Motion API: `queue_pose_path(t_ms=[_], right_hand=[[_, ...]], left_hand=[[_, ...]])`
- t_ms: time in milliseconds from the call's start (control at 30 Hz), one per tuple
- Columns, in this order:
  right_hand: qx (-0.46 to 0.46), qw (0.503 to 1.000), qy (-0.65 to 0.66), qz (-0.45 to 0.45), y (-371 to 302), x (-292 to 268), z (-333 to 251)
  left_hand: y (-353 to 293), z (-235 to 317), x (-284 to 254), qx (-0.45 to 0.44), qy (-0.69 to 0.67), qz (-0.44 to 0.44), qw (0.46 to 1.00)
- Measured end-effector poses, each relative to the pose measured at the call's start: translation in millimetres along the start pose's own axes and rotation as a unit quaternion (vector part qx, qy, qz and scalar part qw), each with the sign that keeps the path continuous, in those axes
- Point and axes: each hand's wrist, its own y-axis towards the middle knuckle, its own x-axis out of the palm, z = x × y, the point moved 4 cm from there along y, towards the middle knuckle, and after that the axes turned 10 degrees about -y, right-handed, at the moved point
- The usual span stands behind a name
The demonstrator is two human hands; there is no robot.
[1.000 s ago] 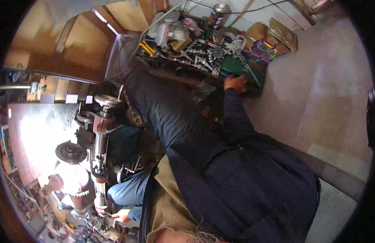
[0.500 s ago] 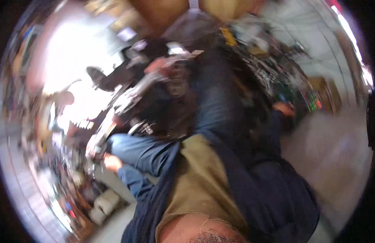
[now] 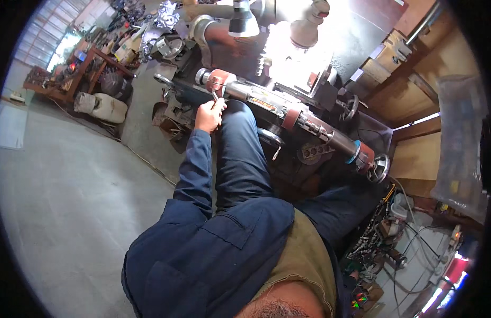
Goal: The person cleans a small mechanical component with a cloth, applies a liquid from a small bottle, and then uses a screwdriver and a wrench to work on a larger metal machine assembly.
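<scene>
**Left hand on the lever at the machine's near-left end**

Grey floor [image 3: 70, 212] spreads behind and to the left of the left hand [image 3: 209, 116]. Directly ahead of that hand lies the machine [image 3: 266, 100], its long axis running away to the right and slanting back toward the body's right side. The left hand is therefore nearer to it, right at its left end. A rack [image 3: 92, 77] stands well off to the left of this hand, with a pale jug [image 3: 111, 108] before it. A lamp [image 3: 244, 24] hangs beyond the machine, ahead and to the right.

Far to the right, past the right thigh, a handwheel [image 3: 380, 168] ends the axis. Loose metal parts [image 3: 365, 239] lie closer to the right hand, seemingly a dim patch [image 3: 354, 275]; I cannot tell what it holds.

The hands are well apart. Just beyond the left fingers sits a red collar [image 3: 220, 79]; smallest, the slim lever [image 3: 215, 96] rises toward it, those fingers appearing closed around its lower end.
</scene>
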Motion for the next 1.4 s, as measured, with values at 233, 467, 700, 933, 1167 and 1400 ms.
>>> queue_pose_path(t_ms=[233,467,700,933,1167,1400], right_hand=[[-0.04,0.988,0.131,-0.07,0.5,20.7,-53.2],[-0.393,0.768,-0.024,-0.506,-414.8,99.5,-181.3],[-0.636,0.416,-0.247,-0.602,-591.1,144.8,-122.9],[-0.361,0.468,-0.267,-0.761,-558.2,143.9,-75.4],[-0.367,0.503,-0.309,-0.719,-581.4,144.1,-96.9],[-0.602,0.43,-0.202,-0.642,-617.6,160.0,-147.8]], left_hand=[[-31.9,7.6,14.6,-0.241,-0.313,-0.106,0.912],[-108.8,92.8,81.6,-0.162,-0.181,-0.452,0.858],[-165.1,94.0,177.8,0.057,-0.248,-0.449,0.857],[-145.3,56.9,142.0,-0.153,-0.288,-0.348,0.879],[-137.9,54.6,120.7,-0.205,-0.303,-0.373,0.853],[-145.0,72.2,103.1,-0.225,-0.266,-0.482,0.804]])
